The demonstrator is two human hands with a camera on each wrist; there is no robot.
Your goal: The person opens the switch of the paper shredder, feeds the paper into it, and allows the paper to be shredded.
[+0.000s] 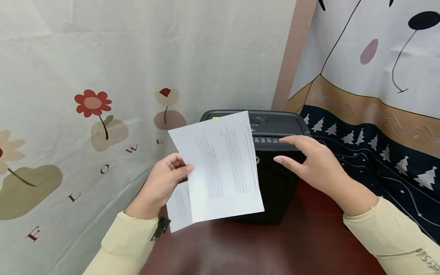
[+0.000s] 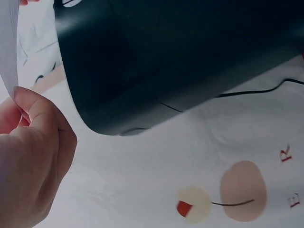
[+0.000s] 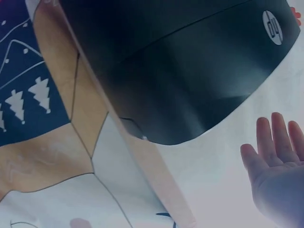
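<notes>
My left hand (image 1: 159, 185) pinches a sheet of white printed paper (image 1: 227, 164) by its left edge, thumb in front. Behind it, a smaller printed paper part (image 1: 179, 210) shows at the lower left. The sheet hangs tilted in front of a black paper shredder (image 1: 280, 175) and hides much of it. Beside the shredder's front right edge, my right hand (image 1: 314, 164) is held in the air, thumb and fingers apart, with nothing in it. In the left wrist view only a thin strip of the paper (image 2: 8, 52) appears above the fingertips.
The shredder stands on a dark red-brown table (image 1: 268, 248). A white curtain (image 1: 130, 49) with flowers and letters hangs behind and to the left; a patterned cloth (image 1: 361, 145) is at the right. A black cord (image 2: 259, 91) runs from the shredder's side.
</notes>
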